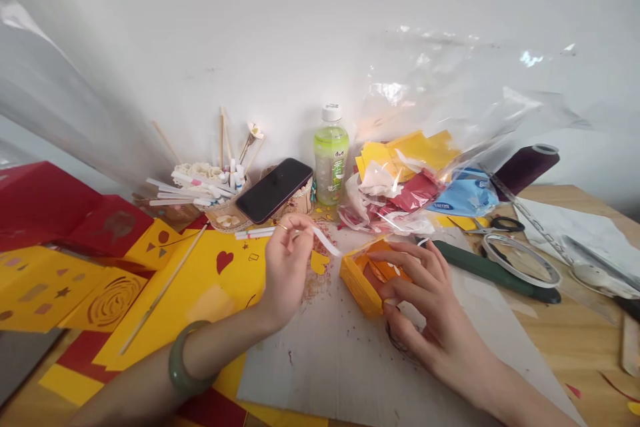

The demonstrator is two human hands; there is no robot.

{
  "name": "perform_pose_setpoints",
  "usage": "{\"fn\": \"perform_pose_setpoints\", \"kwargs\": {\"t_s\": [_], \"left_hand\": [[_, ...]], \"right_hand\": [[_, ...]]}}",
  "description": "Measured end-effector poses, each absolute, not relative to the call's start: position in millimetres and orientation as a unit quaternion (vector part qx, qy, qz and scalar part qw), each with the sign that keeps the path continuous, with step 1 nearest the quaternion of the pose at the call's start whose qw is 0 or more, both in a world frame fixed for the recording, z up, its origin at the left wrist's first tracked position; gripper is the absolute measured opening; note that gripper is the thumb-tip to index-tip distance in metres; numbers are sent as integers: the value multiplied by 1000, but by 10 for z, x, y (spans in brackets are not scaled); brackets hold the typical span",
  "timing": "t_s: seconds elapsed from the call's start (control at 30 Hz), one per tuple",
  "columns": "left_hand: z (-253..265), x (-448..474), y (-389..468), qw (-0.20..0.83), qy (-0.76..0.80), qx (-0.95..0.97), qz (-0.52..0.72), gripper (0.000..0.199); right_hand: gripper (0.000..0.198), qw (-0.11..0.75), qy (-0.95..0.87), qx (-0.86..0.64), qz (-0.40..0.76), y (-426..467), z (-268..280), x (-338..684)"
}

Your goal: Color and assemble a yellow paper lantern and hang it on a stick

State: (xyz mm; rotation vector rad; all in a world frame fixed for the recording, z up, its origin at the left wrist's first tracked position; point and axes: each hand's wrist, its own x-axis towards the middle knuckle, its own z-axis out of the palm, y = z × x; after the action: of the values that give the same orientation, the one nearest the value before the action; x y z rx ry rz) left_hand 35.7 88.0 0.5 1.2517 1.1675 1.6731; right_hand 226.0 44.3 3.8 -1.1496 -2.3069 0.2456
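Note:
Between the thumb and fingers of my left hand (287,273) is a narrow white paper strip (326,240), perhaps tape backing. Its free end hangs toward a small open yellow paper box (361,283). My right hand (425,300) grips the near side of that box, fingers over its opening and thumb at the edge. The box rests tilted on a grey board (320,367); its inside is partly hidden by my fingers. A yellow paper cut-out (319,261) lies on the board between my hands.
Yellow paper sheets (175,307) with a thin wooden stick (163,290) lie left. Behind stand a phone (275,190), a green-tinted bottle (331,160) and a plastic bag of paper scraps (395,187). At right are scissors (483,227), a dark green tool (490,270) and a tape roll (523,260).

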Motion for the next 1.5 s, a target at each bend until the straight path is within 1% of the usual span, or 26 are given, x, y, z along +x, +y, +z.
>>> {"fn": "perform_pose_setpoints", "kwargs": {"t_s": [0.13,0.2,0.23,0.3,0.4,0.47,0.5,0.53,0.57,0.6,0.63,0.67,0.73,0.77,0.8,0.83,0.9,0.97,1.0,1.07,1.23,1.33,1.5], "left_hand": [[242,274,952,356,411,449,710,4],[408,270,968,333,384,458,729,1],[503,285,983,317,369,475,733,3],[718,353,1045,269,326,531,735,8],[1090,552,1242,165,251,596,744,12],[1323,724,1411,120,228,613,747,7],[1416,808,1488,109,232,624,738,24],[1483,882,1550,119,248,645,713,62],[1520,942,1591,132,241,652,706,38],[1526,984,1608,164,240,670,682,19],[1500,1003,1600,204,239,696,646,9],[1447,1000,1569,244,236,725,599,7],[1281,928,1450,299,244,774,501,6],[1182,866,1371,311,255,791,461,6],[1081,793,1283,314,264,796,446,9],[980,714,1190,297,275,790,460,10],[790,564,998,226,290,786,497,11],[615,450,813,153,253,799,523,14],[534,412,730,139,239,814,511,16],[393,375,593,128,245,850,449,19],[199,406,487,90,353,897,250,32],[184,438,532,87,386,898,193,23],[207,471,604,109,357,909,184,9]], "right_hand": [[11,272,-856,-430,92,457,47,2251],[12,278,-855,-428,93,457,44,2253],[12,282,-855,-426,93,454,40,2255],[13,291,-854,-421,93,445,28,2261],[13,301,-853,-415,96,429,15,2262],[14,306,-852,-413,99,419,19,2259],[14,309,-851,-413,100,413,25,2258],[13,312,-850,-413,99,405,34,2257],[13,315,-849,-413,98,396,43,2258],[13,318,-848,-413,96,385,52,2260],[13,321,-847,-412,97,374,60,2263],[14,325,-847,-409,98,363,66,2267],[15,335,-846,-401,102,348,77,2277],[16,340,-846,-397,104,346,82,2285],[17,346,-845,-394,103,347,89,2296],[19,349,-845,-392,101,351,97,2310],[22,358,-843,-391,96,368,120,2346],[21,372,-836,-394,89,390,147,2383],[20,379,-832,-396,85,401,159,2398],[17,385,-827,-402,75,419,175,2414],[12,353,-846,-393,73,438,152,2398],[11,341,-857,-378,82,450,115,2402],[10,332,-859,-380,85,459,88,2434]]}}
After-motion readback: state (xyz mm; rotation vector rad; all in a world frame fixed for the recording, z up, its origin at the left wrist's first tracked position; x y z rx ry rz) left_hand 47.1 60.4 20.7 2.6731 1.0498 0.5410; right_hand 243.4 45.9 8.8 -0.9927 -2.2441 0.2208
